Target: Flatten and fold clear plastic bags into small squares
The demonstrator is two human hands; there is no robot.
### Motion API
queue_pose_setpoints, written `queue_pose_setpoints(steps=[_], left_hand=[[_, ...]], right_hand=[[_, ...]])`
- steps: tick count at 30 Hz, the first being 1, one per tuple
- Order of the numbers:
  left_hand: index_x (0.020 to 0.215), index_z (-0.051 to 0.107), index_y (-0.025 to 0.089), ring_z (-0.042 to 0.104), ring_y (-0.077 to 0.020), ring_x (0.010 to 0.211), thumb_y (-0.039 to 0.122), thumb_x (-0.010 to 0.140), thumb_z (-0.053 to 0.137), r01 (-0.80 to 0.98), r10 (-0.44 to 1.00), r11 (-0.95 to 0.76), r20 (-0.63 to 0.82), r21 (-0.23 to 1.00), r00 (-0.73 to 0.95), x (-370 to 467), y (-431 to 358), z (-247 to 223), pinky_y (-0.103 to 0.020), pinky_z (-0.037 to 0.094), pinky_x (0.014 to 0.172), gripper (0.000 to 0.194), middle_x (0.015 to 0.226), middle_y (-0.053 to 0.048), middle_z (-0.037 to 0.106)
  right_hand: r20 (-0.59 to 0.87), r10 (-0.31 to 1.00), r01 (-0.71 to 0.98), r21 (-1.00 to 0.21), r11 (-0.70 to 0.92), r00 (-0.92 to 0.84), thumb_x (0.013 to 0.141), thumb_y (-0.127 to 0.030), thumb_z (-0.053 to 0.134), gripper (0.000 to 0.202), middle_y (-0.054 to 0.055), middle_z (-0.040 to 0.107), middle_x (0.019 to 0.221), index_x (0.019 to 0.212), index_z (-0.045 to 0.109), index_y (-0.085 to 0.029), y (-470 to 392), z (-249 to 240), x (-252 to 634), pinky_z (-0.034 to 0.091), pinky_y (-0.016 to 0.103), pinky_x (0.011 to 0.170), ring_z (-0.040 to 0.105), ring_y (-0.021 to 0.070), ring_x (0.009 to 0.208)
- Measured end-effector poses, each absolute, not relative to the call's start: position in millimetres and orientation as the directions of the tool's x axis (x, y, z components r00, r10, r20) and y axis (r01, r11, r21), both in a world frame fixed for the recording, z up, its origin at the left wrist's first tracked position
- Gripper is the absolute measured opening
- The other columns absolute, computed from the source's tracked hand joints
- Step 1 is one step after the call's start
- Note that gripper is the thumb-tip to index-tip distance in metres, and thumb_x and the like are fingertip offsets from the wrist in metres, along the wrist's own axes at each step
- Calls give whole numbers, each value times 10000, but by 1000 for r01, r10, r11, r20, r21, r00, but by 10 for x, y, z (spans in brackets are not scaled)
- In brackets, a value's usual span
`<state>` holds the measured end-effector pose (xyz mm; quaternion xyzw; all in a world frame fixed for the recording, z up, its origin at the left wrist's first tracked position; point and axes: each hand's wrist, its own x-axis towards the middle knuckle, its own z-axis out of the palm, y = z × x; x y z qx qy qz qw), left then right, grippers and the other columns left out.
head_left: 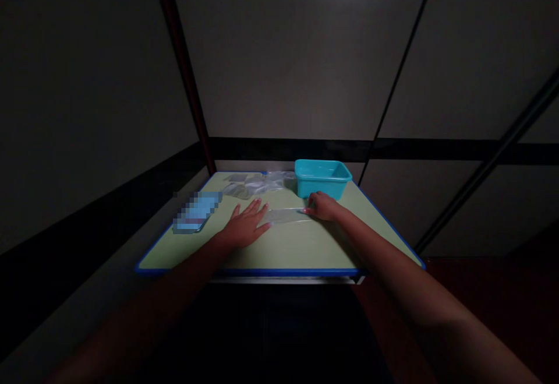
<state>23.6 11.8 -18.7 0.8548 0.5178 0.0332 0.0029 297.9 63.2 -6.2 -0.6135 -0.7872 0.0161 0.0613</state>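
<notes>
A clear plastic bag (286, 215) lies flat on the table between my two hands. My left hand (245, 226) rests with its fingers spread, thumb and fingertips by the bag's left end. At the bag's right end, my right hand (322, 205) has its fingers bent together and pinches the edge of the plastic. Just behind the right hand stands a turquoise plastic basin (321, 189); from this angle its floor is mostly hidden. More crumpled clear plastic bags (262, 183) are spread out behind the left hand.
The small pale table (279, 253) has a blue rim. A phone-like device (197, 212), blurred out, lies at its left side. Panelled walls (288, 69) stand close behind and to the left.
</notes>
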Motion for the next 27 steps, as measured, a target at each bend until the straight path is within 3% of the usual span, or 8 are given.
queue_pose_setpoints(steps=[8, 12, 17, 22, 27], left_hand=[[1455, 238, 54, 125, -276, 1428, 578, 916, 222, 819, 820, -572, 9, 54, 572, 671, 285, -122, -555, 179, 1094, 752, 1530, -185, 148], [1430, 279, 6, 154, -292, 1421, 591, 908, 246, 802, 799, -597, 107, 20, 592, 838, 234, -215, -548, 191, 1097, 785, 1517, -209, 188], [1438, 278, 43, 167, -304, 1416, 575, 906, 285, 807, 798, -590, 177, 34, 576, 747, 211, -222, -552, 198, 1094, 753, 1518, -197, 212], [1452, 241, 47, 143, -276, 1425, 551, 927, 230, 804, 807, -589, 111, 83, 580, 693, 199, -172, -556, 182, 1099, 728, 1526, -175, 184], [1462, 218, 52, 93, -266, 1432, 600, 917, 191, 781, 793, -608, 67, 140, 605, 737, 77, -155, -539, 122, 1122, 773, 1535, -163, 133]], right_hand=[[21, 947, 945, -57, 322, -321, 813, -437, 624, 299, 120, 600, 1077, 976, 630, -186, 635, -93, 2955, 369, 295, 694, 503, 292, 1033], [-1, 947, 946, -55, 320, -321, 821, -409, 623, 258, 97, 616, 1032, 959, 631, -190, 590, -87, 3007, 355, 280, 699, 511, 245, 975], [-24, 952, 951, -50, 305, -306, 869, -433, 558, 269, 96, 627, 984, 914, 623, -176, 505, -21, 3021, 336, 273, 685, 520, 213, 894], [-32, 974, 974, 19, 226, -226, 923, -432, 450, 312, 116, 620, 956, 863, 608, -170, 448, 2, 2988, 327, 293, 668, 516, 238, 891], [-2, 954, 954, 14, 300, -300, 922, -375, 455, 276, 115, 611, 885, 813, 593, -163, 432, -48, 3003, 346, 298, 727, 513, 216, 839]])
